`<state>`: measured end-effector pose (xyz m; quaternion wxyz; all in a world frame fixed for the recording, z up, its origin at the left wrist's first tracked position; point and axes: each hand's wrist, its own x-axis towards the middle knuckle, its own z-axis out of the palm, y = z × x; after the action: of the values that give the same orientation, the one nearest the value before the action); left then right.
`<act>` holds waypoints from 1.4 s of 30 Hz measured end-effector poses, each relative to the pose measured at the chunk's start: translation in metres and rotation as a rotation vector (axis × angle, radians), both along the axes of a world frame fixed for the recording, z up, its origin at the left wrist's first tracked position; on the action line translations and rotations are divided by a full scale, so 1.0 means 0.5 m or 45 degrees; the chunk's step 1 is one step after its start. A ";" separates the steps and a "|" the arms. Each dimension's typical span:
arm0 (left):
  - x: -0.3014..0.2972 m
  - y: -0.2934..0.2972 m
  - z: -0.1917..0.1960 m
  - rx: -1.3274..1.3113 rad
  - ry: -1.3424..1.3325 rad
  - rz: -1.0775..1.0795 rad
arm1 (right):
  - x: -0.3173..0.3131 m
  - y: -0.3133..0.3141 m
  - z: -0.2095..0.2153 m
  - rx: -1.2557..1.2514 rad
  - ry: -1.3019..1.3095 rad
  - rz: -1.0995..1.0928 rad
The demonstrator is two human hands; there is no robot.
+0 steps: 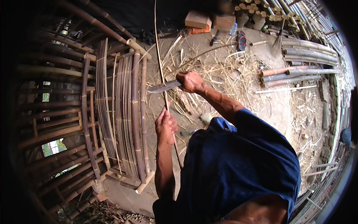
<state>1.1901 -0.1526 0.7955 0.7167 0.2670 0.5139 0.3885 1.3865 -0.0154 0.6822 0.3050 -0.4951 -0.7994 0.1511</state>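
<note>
Near the centre, I see my left hand (pixel 166 126) closed around a thin bamboo strip (pixel 161 71) running near-to-far. My right hand (pixel 190 81), fingers wrapped on the knife (pixel 163 87), sets the blade across it, farther up.

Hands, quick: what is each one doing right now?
Left hand: closed around a thin bamboo strip.
Right hand: closed on the handle of a big knife, blade against the strip.
</note>
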 end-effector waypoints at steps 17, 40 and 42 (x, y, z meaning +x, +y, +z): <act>-0.046 -0.035 0.024 -0.036 -0.042 0.006 | -0.089 -0.041 0.055 0.405 0.180 0.158; -0.070 -0.053 -0.080 0.350 0.590 0.045 | -0.053 0.011 0.031 -0.218 0.487 -0.352; -0.067 -0.046 -0.089 0.497 0.717 0.025 | -0.049 0.005 0.035 -0.326 0.469 -0.315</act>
<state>1.1566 -0.1756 0.7512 0.4782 0.4910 0.6101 0.3975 1.3622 -0.0128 0.6996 0.3966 -0.5878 -0.6380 0.3003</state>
